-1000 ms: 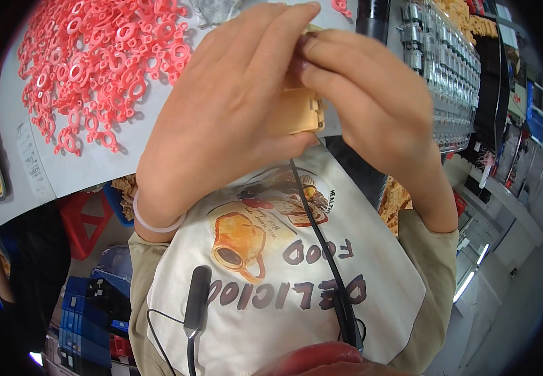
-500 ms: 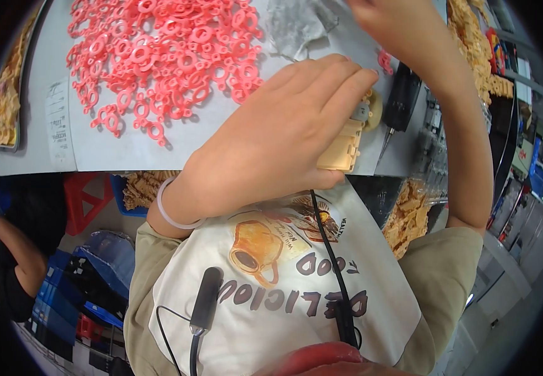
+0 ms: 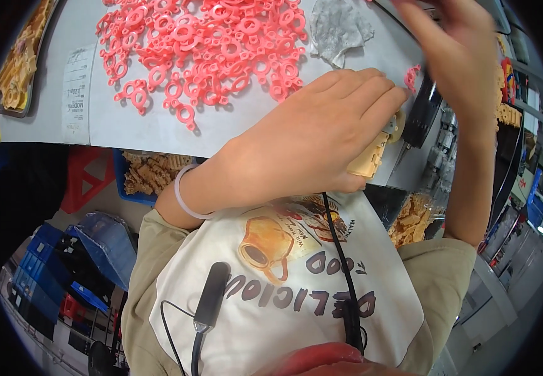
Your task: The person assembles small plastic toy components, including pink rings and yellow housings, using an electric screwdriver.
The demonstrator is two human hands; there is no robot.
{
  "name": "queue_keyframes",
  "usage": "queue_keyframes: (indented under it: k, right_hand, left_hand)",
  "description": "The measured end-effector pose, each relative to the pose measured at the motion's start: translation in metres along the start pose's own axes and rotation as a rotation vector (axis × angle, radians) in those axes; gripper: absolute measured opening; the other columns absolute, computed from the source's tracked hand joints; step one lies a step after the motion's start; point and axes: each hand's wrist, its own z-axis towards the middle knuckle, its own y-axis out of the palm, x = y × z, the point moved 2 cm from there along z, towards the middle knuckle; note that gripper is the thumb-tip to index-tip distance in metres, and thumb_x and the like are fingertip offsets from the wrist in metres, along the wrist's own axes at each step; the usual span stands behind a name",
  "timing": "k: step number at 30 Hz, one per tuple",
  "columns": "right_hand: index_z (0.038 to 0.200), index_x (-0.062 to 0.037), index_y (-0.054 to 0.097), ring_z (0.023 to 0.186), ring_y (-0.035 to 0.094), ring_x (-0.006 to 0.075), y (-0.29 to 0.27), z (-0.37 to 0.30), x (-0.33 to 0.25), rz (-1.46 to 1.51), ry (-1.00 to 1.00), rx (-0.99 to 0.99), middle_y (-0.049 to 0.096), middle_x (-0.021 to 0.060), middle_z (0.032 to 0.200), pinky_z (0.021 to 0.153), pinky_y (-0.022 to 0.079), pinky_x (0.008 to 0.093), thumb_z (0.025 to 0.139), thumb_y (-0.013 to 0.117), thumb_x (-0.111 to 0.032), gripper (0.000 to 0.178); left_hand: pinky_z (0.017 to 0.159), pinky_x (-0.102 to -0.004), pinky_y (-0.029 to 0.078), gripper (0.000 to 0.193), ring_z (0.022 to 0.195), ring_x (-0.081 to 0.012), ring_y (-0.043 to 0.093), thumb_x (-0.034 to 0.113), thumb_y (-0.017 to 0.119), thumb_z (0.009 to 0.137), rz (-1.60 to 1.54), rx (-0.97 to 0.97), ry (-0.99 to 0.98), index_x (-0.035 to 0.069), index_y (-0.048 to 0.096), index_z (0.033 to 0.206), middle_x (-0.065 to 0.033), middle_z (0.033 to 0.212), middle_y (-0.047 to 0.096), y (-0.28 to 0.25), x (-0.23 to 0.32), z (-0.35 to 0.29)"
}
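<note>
My left hand [image 3: 321, 128], with a pale band around its wrist, lies over a yellow plastic housing [image 3: 368, 161] at the table's near edge. Its fingers are closed around the part and hide most of it; a bit of grey shows at the far end. My right hand [image 3: 456, 47] is raised at the upper right, smeared by motion, so I cannot see what its fingers do. Below it lies a black electric screwdriver [image 3: 423, 119], its thin bit pointing toward me. One small pink plastic piece [image 3: 412, 78] sits between the housing and the screwdriver.
A large heap of pink ring-shaped plastic parts [image 3: 209, 50] covers the far table. Beside it lies a crumpled grey cloth [image 3: 339, 31]. A paper label [image 3: 77, 94] and a tray of yellow parts [image 3: 18, 81] are at left. A blue bin [image 3: 135, 195] of yellow parts stands below the edge.
The view has shifted, so the table's things appear farther right. My right hand has come from the top edge to above the screwdriver. The left hand keeps hold of the housing.
</note>
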Motion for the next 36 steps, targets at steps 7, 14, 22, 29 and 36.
queue_keyframes:
  k: [7, 14, 22, 29, 36]
  right_hand:
    - [0.11, 0.003, 0.062, 0.09, 0.064, 0.0149, -0.041, -0.097, 0.046, 0.787, 0.362, -0.083, 0.065, 0.0102, 0.1, 0.079, 0.05, 0.025, 0.084, 0.065, 0.0, 0.026]
    - [0.104, 0.0052, 0.065, 0.091, 0.066, 0.016, -0.008, -0.135, 0.041, 0.547, 0.319, 0.073, 0.068, 0.0126, 0.099, 0.082, 0.051, 0.0249, 0.084, 0.064, 0.006, 0.02]
    - [0.104, 0.0077, 0.065, 0.094, 0.061, 0.0157, -0.008, -0.137, 0.044, 0.291, 0.078, 0.049, 0.063, 0.0135, 0.105, 0.082, 0.049, 0.0251, 0.08, 0.065, 0.011, 0.024]
    - [0.1, 0.0087, 0.065, 0.094, 0.06, 0.0177, -0.015, -0.137, 0.042, 0.285, 0.087, 0.015, 0.062, 0.0148, 0.103, 0.083, 0.049, 0.0261, 0.08, 0.062, 0.015, 0.021]
    - [0.098, 0.0086, 0.065, 0.094, 0.061, 0.0181, -0.014, -0.126, 0.033, 0.291, 0.126, -0.046, 0.062, 0.0144, 0.102, 0.085, 0.048, 0.0268, 0.079, 0.061, 0.016, 0.022]
  left_hand:
    - [0.092, -0.0383, 0.042, 0.071, 0.107, -0.0319, 0.053, 0.012, 0.077, 0.059, -0.043, -0.014, 0.031, -0.003, 0.046, 0.121, -0.0157, 0.109, 0.052, 0.002, 0.001, 0.0]
    - [0.094, -0.0401, 0.043, 0.066, 0.111, -0.0339, 0.053, 0.015, 0.077, 0.063, -0.076, -0.035, -0.004, 0.004, 0.052, 0.123, -0.0149, 0.121, 0.054, 0.01, -0.001, -0.007]
    - [0.094, -0.0398, 0.043, 0.062, 0.11, -0.0335, 0.054, 0.014, 0.076, 0.064, -0.099, -0.024, -0.021, 0.004, 0.053, 0.121, -0.0145, 0.12, 0.055, 0.014, -0.003, -0.013]
    - [0.093, -0.0394, 0.043, 0.059, 0.109, -0.0331, 0.054, 0.014, 0.076, 0.064, -0.114, -0.018, -0.041, 0.004, 0.054, 0.118, -0.0142, 0.119, 0.056, 0.013, -0.005, -0.018]
    - [0.093, -0.0391, 0.043, 0.056, 0.108, -0.0328, 0.054, 0.013, 0.076, 0.065, -0.138, -0.017, -0.057, 0.004, 0.056, 0.116, -0.0138, 0.117, 0.056, 0.011, -0.009, -0.024]
